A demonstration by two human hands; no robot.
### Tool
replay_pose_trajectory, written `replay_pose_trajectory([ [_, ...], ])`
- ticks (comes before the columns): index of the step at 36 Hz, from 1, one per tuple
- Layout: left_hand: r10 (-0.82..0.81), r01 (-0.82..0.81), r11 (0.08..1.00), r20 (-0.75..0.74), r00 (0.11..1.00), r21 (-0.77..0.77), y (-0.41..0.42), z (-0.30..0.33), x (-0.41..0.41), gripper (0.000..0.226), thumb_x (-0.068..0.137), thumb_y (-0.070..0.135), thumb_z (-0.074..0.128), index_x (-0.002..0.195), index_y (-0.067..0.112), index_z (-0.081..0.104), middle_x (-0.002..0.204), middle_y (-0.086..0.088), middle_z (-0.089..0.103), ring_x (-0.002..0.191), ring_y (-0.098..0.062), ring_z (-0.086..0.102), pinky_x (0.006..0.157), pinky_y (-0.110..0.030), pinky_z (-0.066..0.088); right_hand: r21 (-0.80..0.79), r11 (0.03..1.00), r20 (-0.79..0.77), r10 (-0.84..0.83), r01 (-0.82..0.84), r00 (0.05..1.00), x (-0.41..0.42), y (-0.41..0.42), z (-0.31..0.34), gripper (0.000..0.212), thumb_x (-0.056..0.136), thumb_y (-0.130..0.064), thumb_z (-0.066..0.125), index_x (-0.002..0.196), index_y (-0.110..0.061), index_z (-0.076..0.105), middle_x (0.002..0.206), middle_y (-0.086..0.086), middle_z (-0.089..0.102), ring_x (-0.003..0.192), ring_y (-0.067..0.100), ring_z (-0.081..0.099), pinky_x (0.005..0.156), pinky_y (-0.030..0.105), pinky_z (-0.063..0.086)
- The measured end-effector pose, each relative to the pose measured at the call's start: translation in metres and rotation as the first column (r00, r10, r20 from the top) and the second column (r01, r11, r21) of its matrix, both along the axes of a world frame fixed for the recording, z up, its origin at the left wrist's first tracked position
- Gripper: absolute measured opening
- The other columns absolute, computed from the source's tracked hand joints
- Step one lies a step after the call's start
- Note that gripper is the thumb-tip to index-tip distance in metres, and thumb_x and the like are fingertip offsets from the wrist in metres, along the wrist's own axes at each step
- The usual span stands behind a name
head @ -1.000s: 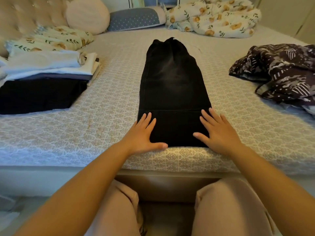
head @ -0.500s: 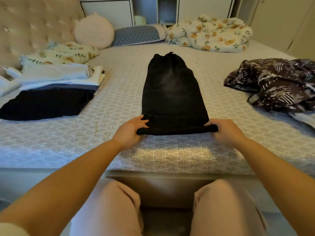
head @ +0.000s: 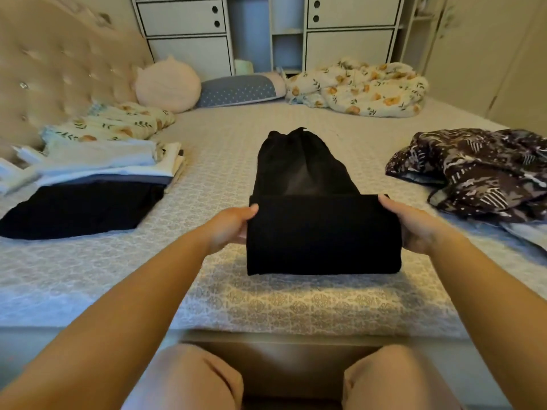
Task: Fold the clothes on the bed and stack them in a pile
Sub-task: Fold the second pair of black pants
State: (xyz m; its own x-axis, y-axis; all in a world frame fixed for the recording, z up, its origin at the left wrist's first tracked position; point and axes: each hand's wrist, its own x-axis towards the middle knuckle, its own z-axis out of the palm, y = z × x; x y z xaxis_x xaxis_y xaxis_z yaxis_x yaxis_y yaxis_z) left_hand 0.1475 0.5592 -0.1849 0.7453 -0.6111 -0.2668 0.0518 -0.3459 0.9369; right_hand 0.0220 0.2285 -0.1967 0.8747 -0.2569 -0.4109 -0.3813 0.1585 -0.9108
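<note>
Patterned bed [head: 296,306], cabinets [head: 189,34] behind; both hands' fingers [head: 251,209] grip black garment [head: 322,232]

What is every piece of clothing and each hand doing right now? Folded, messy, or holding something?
black garment: near end lifted and partly folded over, far end flat on the bed
left hand: grips the fold's left edge
right hand: grips the fold's right edge
pile of clothes: folded, stacked
patterned dark garment: crumpled, unfolded
floral blanket: bunched up

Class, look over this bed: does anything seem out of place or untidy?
The dark patterned garment lies crumpled on the bed's right side, unfolded. The black garment is held by the left hand and right hand.
</note>
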Motion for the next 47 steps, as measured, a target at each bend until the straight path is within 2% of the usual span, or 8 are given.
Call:
replay_pose_trajectory([
  [6, 0.070, -0.092, 0.976, 0.120, 0.990, 0.195, -0.024, -0.045, -0.011, 0.052, 0.094, 0.051, 0.049, 0.136, 0.019, 0.049, 0.129, -0.002, 0.059, 0.113, -0.021, 0.058, 0.092, -0.034, 0.047, -0.325, 0.939, -0.153, 0.062, -0.109, 0.986, -0.001, 0.013, -0.034, 0.056, 0.075, -0.064, 0.063, 0.113, -0.023, 0.064, 0.103, -0.002, 0.073, 0.097, 0.019, 0.068, 0.091, 0.037, 0.049],
  [10, 0.145, -0.232, 0.935, 0.307, 0.940, 0.268, -0.027, -0.066, -0.015, 0.047, 0.099, 0.035, 0.045, 0.140, 0.011, 0.043, 0.136, -0.009, 0.052, 0.121, -0.029, 0.051, 0.098, -0.035, 0.043, -0.479, 0.876, -0.137, -0.007, -0.061, 0.991, -0.002, 0.023, -0.036, 0.035, 0.092, -0.036, 0.059, 0.118, -0.013, 0.062, 0.080, -0.011, 0.068, 0.069, 0.008, 0.065, 0.056, 0.021, 0.046],
  [20, 0.112, -0.410, 0.802, 0.565, 0.817, 0.434, -0.023, -0.085, -0.030, 0.040, 0.100, 0.035, 0.038, 0.129, 0.008, 0.045, 0.097, -0.009, 0.057, 0.076, -0.022, 0.054, 0.063, -0.033, 0.041, -0.795, 0.606, -0.102, -0.123, -0.007, 0.987, -0.010, 0.042, -0.064, 0.049, 0.090, -0.040, 0.061, 0.129, -0.011, 0.056, 0.118, 0.010, 0.063, 0.102, 0.029, 0.060, 0.076, 0.033, 0.047],
  [23, 0.108, -0.505, 0.774, 0.706, 0.700, 0.382, -0.024, -0.080, -0.035, 0.050, 0.096, 0.036, 0.048, 0.139, 0.016, 0.034, 0.117, -0.008, 0.054, 0.083, -0.021, 0.055, 0.061, -0.032, 0.041, -0.815, 0.573, -0.062, -0.227, 0.081, 0.972, -0.013, 0.045, -0.064, 0.055, 0.085, -0.040, 0.065, 0.128, -0.009, 0.050, 0.114, 0.012, 0.062, 0.087, 0.026, 0.057, 0.068, 0.034, 0.045],
  [26, -0.034, -0.522, 0.782, 0.860, 0.509, 0.340, -0.027, -0.077, -0.036, 0.056, 0.094, 0.037, 0.050, 0.144, 0.018, 0.033, 0.138, -0.006, 0.041, 0.118, -0.024, 0.045, 0.092, -0.040, 0.044, -0.944, 0.329, -0.071, -0.237, 0.011, 0.969, -0.013, 0.057, -0.059, 0.055, 0.085, -0.036, 0.061, 0.129, -0.011, 0.040, 0.119, 0.013, 0.053, 0.092, 0.031, 0.055, 0.065, 0.036, 0.042],
  [30, -0.282, -0.381, 0.799, 0.848, 0.449, 0.466, -0.052, -0.075, -0.041, 0.051, 0.098, 0.047, 0.035, 0.143, 0.022, 0.040, 0.153, 0.001, 0.029, 0.144, -0.019, 0.015, 0.117, -0.048, 0.006, -0.988, -0.150, -0.035, -0.021, -0.038, 0.999, 0.000, 0.079, -0.052, 0.059, 0.088, -0.034, 0.055, 0.142, -0.020, 0.035, 0.142, 0.008, 0.037, 0.126, 0.032, 0.036, 0.096, 0.042, 0.036],
  [40, -0.528, -0.166, 0.718, 0.684, 0.503, 0.676, -0.058, -0.101, -0.033, 0.084, 0.086, 0.073, 0.008, 0.153, 0.021, 0.009, 0.161, -0.003, 0.004, 0.147, -0.013, -0.005, 0.116, -0.036, -0.011, -0.964, -0.011, -0.264, 0.158, -0.266, 0.952, -0.001, 0.072, -0.087, 0.070, 0.094, -0.062, 0.012, 0.152, -0.024, 0.014, 0.160, -0.003, 0.008, 0.147, 0.014, 0.000, 0.118, 0.036, -0.001],
  [47, -0.575, -0.095, 0.743, 0.704, 0.417, 0.663, -0.025, -0.106, -0.038, 0.082, 0.088, 0.069, 0.033, 0.153, 0.027, 0.007, 0.161, 0.002, 0.003, 0.147, -0.013, -0.004, 0.116, -0.028, -0.005, -0.967, -0.135, -0.251, 0.363, -0.216, 0.897, -0.041, 0.046, -0.088, 0.077, 0.090, -0.063, 0.040, 0.152, -0.021, 0.019, 0.159, -0.005, 0.014, 0.146, 0.011, 0.007, 0.117, 0.028, 0.004],
])
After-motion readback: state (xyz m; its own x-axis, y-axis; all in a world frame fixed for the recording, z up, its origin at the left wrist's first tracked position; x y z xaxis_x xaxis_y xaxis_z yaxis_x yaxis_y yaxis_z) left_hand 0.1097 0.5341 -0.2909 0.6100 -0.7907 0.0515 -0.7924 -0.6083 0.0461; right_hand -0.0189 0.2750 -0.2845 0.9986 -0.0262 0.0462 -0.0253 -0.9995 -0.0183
